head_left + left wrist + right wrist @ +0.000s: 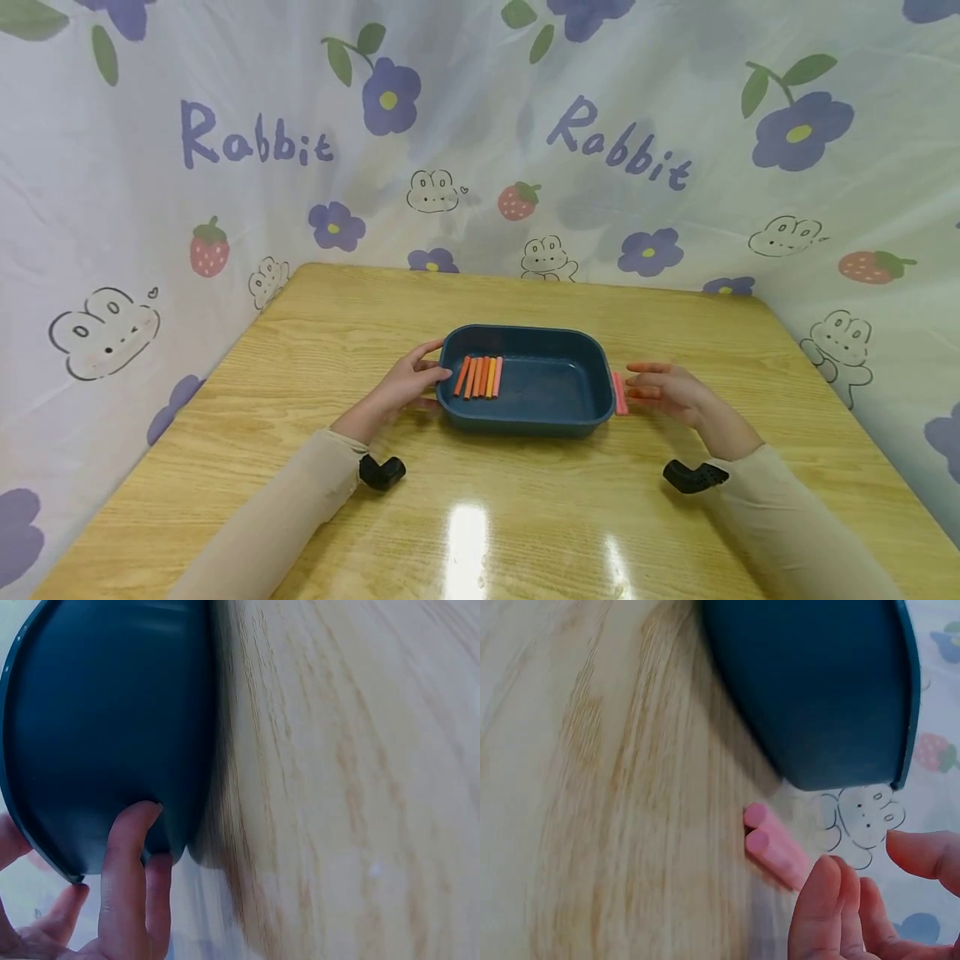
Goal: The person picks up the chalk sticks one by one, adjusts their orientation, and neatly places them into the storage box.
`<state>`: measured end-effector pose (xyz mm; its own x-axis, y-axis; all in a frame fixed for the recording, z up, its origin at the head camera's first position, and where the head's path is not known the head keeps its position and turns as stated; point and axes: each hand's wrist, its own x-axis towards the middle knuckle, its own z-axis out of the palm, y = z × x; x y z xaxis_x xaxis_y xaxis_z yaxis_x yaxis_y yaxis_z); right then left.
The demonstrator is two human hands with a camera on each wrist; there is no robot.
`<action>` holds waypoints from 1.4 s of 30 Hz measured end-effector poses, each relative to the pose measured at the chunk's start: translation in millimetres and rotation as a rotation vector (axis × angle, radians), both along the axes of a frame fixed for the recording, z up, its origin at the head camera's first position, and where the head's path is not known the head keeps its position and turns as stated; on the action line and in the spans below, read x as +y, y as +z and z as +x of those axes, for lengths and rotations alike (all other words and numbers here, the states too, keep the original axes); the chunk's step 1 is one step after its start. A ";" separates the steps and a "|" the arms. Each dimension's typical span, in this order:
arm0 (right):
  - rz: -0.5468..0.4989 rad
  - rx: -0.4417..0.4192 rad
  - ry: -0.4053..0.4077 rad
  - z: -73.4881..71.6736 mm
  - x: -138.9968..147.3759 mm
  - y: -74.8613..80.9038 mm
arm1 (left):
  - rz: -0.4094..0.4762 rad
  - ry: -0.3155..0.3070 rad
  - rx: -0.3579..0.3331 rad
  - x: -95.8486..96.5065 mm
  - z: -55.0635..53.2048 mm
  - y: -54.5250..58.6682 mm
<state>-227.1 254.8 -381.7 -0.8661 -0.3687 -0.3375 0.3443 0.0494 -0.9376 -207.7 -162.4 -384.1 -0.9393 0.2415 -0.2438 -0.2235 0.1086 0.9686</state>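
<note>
A dark blue rectangular tub point(525, 429) rests on the table. My left hand point(408, 379) grips its left end, thumb over the rim and fingers against the outer wall, as the left wrist view also shows. Inside the tub, at its left, several chalk-like sticks point(480, 377) in orange, yellow and pink lie side by side. Just outside the right end, two pink sticks point(776, 844) lie next to each other on the tabletop. Close to them is my right hand point(667, 393), fingers loosely extended, thumb apart, with nothing held.
The wooden table point(360, 317) extends around the tub on all sides. Behind it hangs a white cloth point(480, 125) printed with rabbits, flowers and strawberries. A black wrist device point(382, 472) sits at the left cuff, and a similar device point(696, 477) at the right.
</note>
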 end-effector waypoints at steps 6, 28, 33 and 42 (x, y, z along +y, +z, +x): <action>0.054 0.021 0.012 -4.8 0.6 -7.0 | -0.001 0.004 0.003 0.2 0.1 -0.3; 0.270 0.151 0.078 -10.2 -6.4 -19.3 | -0.008 -0.002 0.010 0.1 -2.4 -2.5; 0.205 0.179 0.067 -6.4 -5.7 -19.8 | -0.013 0.001 0.011 -0.1 -1.1 -0.9; 0.133 0.160 0.007 -2.2 -6.4 -19.4 | -0.007 0.002 0.006 -0.4 -2.1 -2.2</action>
<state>-229.2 248.5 -401.1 -0.9099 -0.3368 -0.2421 0.1909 0.1782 -0.9653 -209.7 -162.8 -386.3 -0.9413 0.2376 -0.2398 -0.2178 0.1151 0.9692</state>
